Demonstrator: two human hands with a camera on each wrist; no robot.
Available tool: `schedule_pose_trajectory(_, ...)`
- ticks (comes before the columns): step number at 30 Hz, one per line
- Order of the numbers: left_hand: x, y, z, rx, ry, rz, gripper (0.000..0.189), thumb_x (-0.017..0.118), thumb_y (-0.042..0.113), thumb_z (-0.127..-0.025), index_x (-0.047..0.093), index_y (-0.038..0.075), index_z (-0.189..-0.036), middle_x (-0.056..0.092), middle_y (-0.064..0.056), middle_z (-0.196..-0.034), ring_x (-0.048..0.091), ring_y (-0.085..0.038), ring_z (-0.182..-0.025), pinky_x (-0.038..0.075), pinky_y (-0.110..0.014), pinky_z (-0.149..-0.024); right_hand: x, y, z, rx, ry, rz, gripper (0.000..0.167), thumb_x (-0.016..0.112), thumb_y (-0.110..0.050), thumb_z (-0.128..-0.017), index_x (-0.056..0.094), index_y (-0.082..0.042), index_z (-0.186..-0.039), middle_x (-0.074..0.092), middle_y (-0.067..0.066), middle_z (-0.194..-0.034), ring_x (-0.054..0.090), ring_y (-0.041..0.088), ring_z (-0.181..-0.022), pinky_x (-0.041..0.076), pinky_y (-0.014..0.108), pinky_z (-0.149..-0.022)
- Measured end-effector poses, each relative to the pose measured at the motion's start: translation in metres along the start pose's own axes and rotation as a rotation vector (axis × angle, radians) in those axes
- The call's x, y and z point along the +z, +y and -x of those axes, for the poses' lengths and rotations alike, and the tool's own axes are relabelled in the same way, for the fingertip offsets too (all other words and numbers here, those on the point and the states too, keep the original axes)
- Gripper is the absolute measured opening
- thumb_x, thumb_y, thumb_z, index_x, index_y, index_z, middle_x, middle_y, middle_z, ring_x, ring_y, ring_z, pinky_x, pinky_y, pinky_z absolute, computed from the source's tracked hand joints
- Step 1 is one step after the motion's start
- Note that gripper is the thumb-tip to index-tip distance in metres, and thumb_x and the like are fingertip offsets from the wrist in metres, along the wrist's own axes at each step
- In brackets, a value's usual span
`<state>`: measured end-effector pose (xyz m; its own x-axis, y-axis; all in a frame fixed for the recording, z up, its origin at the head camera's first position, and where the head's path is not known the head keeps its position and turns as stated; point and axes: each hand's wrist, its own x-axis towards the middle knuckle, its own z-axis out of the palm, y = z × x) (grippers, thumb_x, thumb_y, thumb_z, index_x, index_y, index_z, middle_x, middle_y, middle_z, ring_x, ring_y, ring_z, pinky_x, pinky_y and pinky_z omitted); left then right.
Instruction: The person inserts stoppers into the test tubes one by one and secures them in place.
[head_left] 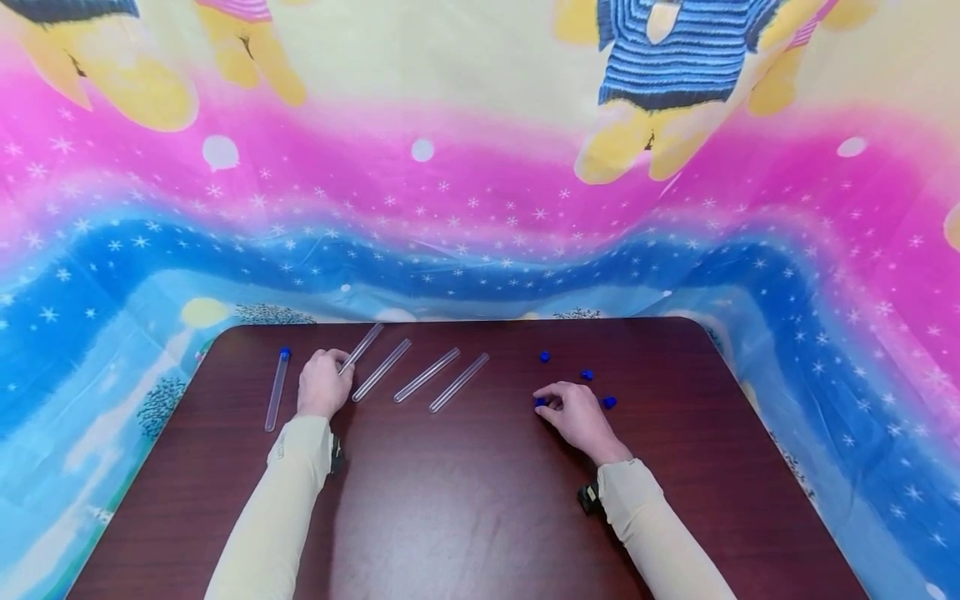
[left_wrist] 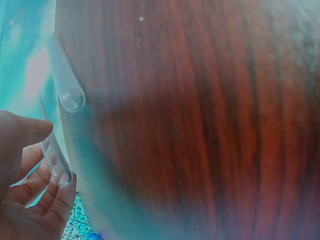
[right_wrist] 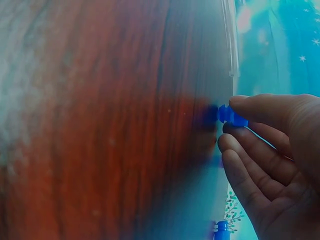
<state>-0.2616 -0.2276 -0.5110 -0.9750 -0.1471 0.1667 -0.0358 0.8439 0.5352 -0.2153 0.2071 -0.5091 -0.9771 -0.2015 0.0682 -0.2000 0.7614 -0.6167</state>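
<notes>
My left hand [head_left: 324, 385] holds a clear test tube [head_left: 365, 343] between thumb and fingers, its rounded end toward me. In the left wrist view that tube's round end [left_wrist: 63, 176] shows by the fingertips, with another tube [left_wrist: 70, 90] lying beyond. On the right, my right hand [head_left: 581, 417] pinches a small blue stopper [right_wrist: 235, 117] between thumb and index finger, close to the tabletop. Three more uncapped test tubes [head_left: 426, 375] lie slanted side by side between the hands. Left of my left hand lies a test tube [head_left: 277, 392] with a blue stopper [head_left: 285, 352] in its far end.
Three loose blue stoppers lie around my right hand: one at the back [head_left: 545, 357], another stopper [head_left: 587, 375] behind the knuckles, and a third stopper [head_left: 610, 402] to the right. The dark wooden table [head_left: 420, 508] ends at a patterned cloth backdrop [head_left: 465, 275].
</notes>
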Motion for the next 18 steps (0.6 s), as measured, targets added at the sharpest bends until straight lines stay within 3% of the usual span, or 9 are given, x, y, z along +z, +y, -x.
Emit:
schedule_pose_trajectory(10,-0.007,0.011,0.003,0.032,0.026,0.045,0.023,0.065,0.013,-0.099,0.067,-0.003,-0.115,0.06,-0.019,-0.102,0.061,-0.038,-0.093,0.048,-0.054,-0.084,-0.001,0.005,0.0,-0.014,0.03,-0.032,0.022,0.081,-0.01,-0.088,0.078,-0.011,-0.11,0.07,0.0,-0.098,0.065,0.012,-0.079,0.056,0.036,-0.073)
schedule_pose_trajectory(18,-0.009,0.023,0.003,0.073,0.053,0.058,0.021,0.064,0.015,-0.1,0.067,0.001,-0.115,0.072,-0.017,-0.101,0.062,-0.039,-0.097,0.047,-0.054,-0.087,-0.005,0.002,0.001,-0.02,0.046,-0.037,0.021,0.08,-0.011,-0.089,0.078,-0.009,-0.11,0.071,0.001,-0.095,0.065,0.012,-0.078,0.056,0.037,-0.073)
